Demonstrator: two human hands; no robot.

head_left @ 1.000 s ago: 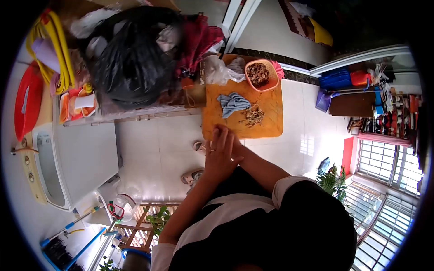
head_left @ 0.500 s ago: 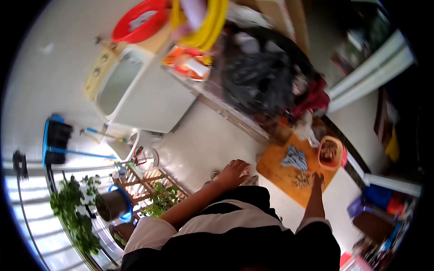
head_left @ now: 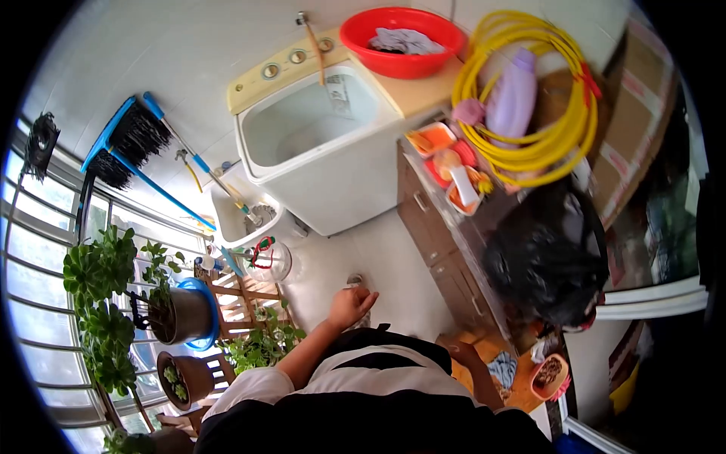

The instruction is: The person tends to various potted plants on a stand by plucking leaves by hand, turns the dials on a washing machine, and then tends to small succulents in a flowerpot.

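In the head view my left hand (head_left: 352, 306) is over the pale floor in front of my body, its fingers curled into a loose fist with nothing seen in it. My right hand (head_left: 461, 353) hangs low at my right side, over the left edge of an orange-brown board (head_left: 522, 401); its fingers do not show clearly. On the board lie a crumpled grey-blue cloth (head_left: 503, 369) and small brown pieces partly hidden by my right arm. An orange plastic container (head_left: 550, 376) with brown pieces in it is to the cloth's right.
Ahead stands an open-topped washing machine (head_left: 318, 144), with a red basin (head_left: 404, 64) of cloth behind it. A brown cabinet (head_left: 446, 257) bears a yellow hose (head_left: 578, 140), a lilac bottle (head_left: 514, 94) and a black bag (head_left: 548, 257). Potted plants (head_left: 185, 314) line the left.
My view has swung toward the washing machine, so the board sits lower. My left hand has gone from spread fingers to a loose fist. My right hand has left the brown pieces.
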